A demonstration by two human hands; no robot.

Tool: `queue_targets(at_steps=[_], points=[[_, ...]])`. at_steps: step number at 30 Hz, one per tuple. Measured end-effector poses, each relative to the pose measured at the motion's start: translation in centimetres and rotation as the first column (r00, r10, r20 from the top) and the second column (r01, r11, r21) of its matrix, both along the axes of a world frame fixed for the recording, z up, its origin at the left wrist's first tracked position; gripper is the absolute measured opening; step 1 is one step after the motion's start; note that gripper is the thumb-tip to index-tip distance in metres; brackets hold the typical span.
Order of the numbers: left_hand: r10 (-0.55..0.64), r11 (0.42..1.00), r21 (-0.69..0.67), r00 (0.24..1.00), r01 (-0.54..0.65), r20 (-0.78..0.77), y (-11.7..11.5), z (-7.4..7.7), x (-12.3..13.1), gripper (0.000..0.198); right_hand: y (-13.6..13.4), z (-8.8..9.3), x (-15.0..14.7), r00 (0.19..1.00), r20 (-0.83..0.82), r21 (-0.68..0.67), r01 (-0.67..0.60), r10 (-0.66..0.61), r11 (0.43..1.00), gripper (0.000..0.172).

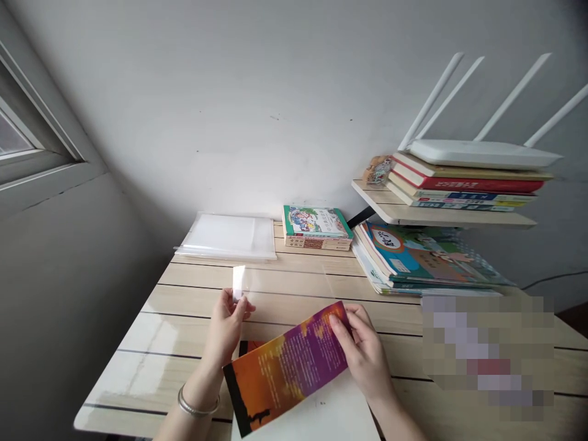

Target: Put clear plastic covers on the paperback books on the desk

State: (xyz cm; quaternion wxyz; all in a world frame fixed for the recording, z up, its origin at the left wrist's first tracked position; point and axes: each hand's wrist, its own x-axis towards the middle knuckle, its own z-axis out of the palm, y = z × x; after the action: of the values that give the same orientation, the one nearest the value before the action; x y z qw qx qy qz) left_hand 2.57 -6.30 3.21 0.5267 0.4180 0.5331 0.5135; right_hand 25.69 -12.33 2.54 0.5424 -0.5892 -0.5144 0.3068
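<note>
My left hand (229, 321) pinches the left edge of a clear plastic book cover (289, 285), which is hard to see against the wood. A bright white patch, a label or glare, shows just above those fingertips. Between thumb and fingers, my right hand (365, 349) grips the right end of an orange and purple cover flap (289, 367) with white print. The flap is tilted up over a white page (321, 410) of the book beneath, close to my body. A dark and red strip of the book peeks out behind the flap.
A stack of clear plastic covers (225, 236) lies at the back left. Several small books (318, 223) are piled at the back middle, and textbooks (427, 257) sit under a raised shelf (413, 214). That shelf bears books and a white router (482, 153). A blurred-out item lies at right.
</note>
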Motion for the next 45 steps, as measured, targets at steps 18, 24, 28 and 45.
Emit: queue_targets(at_steps=[18, 24, 28, 45], points=[[-0.065, 0.996, -0.056, 0.980, 0.076, 0.190, -1.7, 0.6, -0.4, 0.042, 2.3, -0.6, 0.7, 0.981, 0.192, -0.201, 0.035, 0.004, 0.979, 0.046], [-0.046, 0.996, -0.071, 0.987, 0.057, 0.155, -2.4, 1.0, -0.5, 0.040, 2.6, -0.9, 0.5, 0.946, 0.315, -0.165, 0.141, -0.083, 0.976, 0.041], [-0.078, 0.992, -0.083, 0.987, 0.090, 0.142, -2.3, 0.9, -1.3, 0.042, 2.7, -1.0, 0.5, 0.884, 0.445, -0.078, 0.198, -0.143, 0.977, 0.044], [-0.040, 0.997, -0.058, 0.985, 0.050, 0.167, -1.9, 0.5, -0.6, 0.045, 0.5, 3.3, -3.7, 0.429, 0.836, 0.416, -0.088, -0.342, 0.905, 0.030]])
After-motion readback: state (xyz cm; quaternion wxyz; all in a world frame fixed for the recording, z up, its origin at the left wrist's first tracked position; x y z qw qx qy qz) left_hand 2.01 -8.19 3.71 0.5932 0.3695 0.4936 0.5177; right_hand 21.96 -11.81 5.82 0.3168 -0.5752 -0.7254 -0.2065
